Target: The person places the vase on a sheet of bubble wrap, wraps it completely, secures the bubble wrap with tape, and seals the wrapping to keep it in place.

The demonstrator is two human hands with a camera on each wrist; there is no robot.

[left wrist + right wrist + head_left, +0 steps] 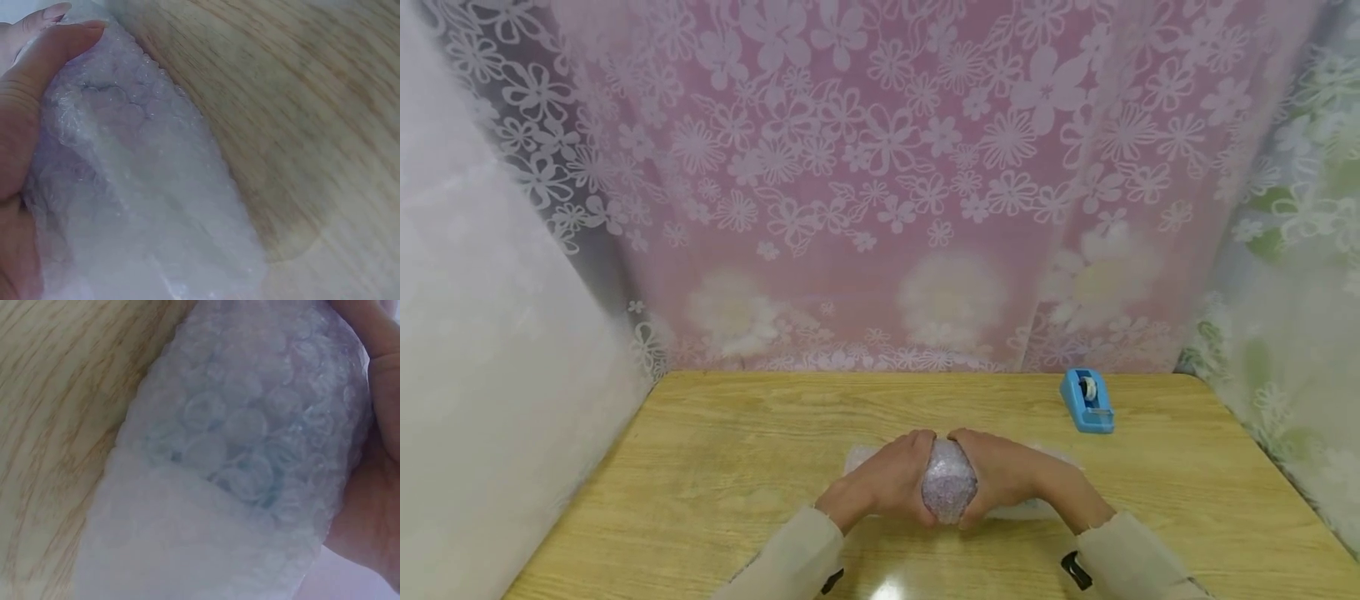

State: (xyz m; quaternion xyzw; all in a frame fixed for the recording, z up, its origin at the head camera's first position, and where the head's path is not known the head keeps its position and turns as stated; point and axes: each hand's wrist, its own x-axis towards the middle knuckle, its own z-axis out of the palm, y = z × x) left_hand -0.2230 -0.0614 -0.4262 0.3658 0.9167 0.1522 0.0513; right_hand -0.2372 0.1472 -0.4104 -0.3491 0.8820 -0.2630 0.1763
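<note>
A bundle of clear bubble wrap (pixel 950 483) sits at the front middle of the table (pixel 737 467), between both hands. My left hand (pixel 883 483) grips its left side and my right hand (pixel 1003 477) its right side, thumbs nearer me. In the left wrist view, the left thumb and fingers (pixel 53 53) lie around the crumpled bubble wrap (pixel 150 156), which has a loose fold. The right wrist view shows the right hand (pixel 365 512) against layered bubble wrap (pixel 237 412). Bluish-green patches show faintly through it; what lies inside cannot be made out.
A blue tape dispenser (pixel 1086 402) with a roll of tape stands at the back right of the table. Ends of the bubble wrap stick out on both sides behind the forearms. Floral curtains (pixel 880 167) hang behind the table, and pale sheets flank its sides.
</note>
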